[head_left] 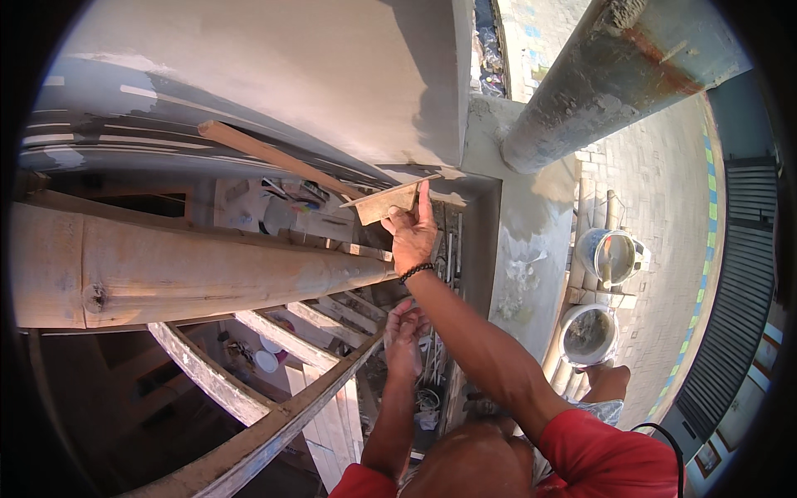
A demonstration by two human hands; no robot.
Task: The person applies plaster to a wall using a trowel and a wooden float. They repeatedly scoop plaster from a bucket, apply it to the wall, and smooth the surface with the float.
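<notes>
My right hand, with a dark beaded bracelet at its wrist, is closed around a flat plastering float. The float's long thin edge is up against the lower edge of the grey plastered wall. Below the right wrist is my left hand, its fingers loosely bent and apart. I see nothing in it, though my right forearm covers part of its fingertips. A squared wooden length slants along the wall toward the float.
A thick bamboo pole crosses at left, above wooden rungs and a deep drop to a cluttered floor. On the right stand a grey round column, a wet cement ledge, and two buckets, one upper and one lower.
</notes>
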